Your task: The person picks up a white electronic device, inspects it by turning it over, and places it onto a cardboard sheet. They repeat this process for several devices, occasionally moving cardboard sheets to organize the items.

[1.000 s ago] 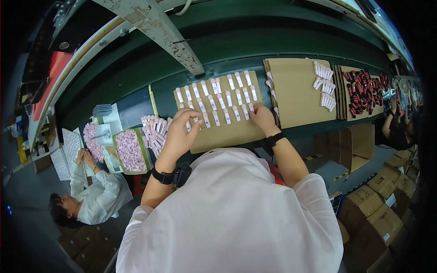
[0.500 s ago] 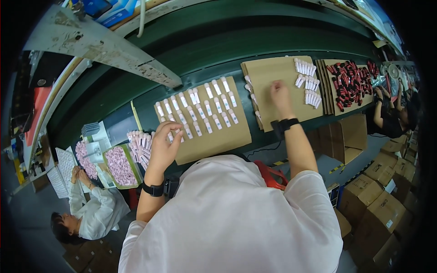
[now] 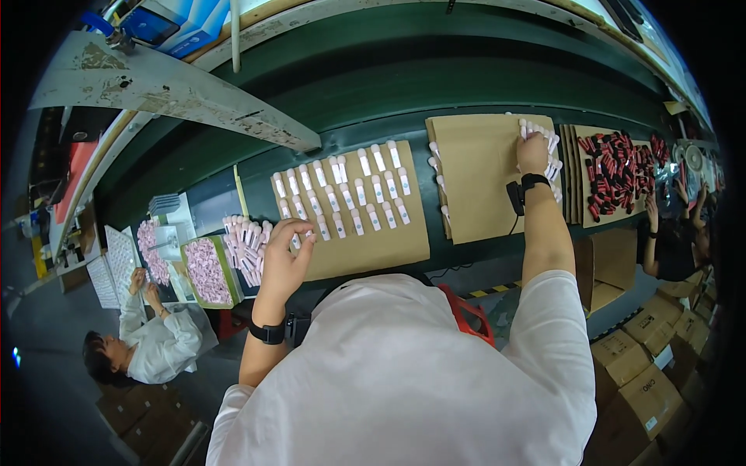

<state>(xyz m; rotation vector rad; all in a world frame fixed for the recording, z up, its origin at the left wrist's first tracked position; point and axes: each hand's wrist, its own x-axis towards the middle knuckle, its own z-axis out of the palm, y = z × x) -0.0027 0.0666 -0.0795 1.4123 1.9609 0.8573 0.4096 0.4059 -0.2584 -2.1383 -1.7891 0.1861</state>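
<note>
Small white tubes with pale pink rounded ends (image 3: pixel 359 192) lie in rows on a cardboard sheet (image 3: pixel 350 260) before me. At that sheet's near left corner is my left hand (image 3: pixel 286 255). Its thumb and index finger pinch together, with a small pale bit at their tips that I cannot make out. My right hand (image 3: pixel 533 153) reaches to the far right part of a cardboard stack (image 3: pixel 482 182), its fingers curled down among more of these tubes (image 3: pixel 550 138). What those fingers grip, if anything, is hidden. More tubes stick out along the stack's left edge.
Red and black tubes (image 3: pixel 618 175) are heaped on cardboard at the right. Pink-ended tubes (image 3: pixel 245 247) and a green-edged tray of pink pieces (image 3: pixel 225 268) stand left. A metal post (image 3: pixel 194 97) slants overhead. People work at both sides; cartons (image 3: pixel 653 396) stand lower right.
My right hand has moved right and away from me, from the bare middle of the cardboard stack onto the tubes. My left hand stays by the sheet's corner. The whole view has shifted slightly.
</note>
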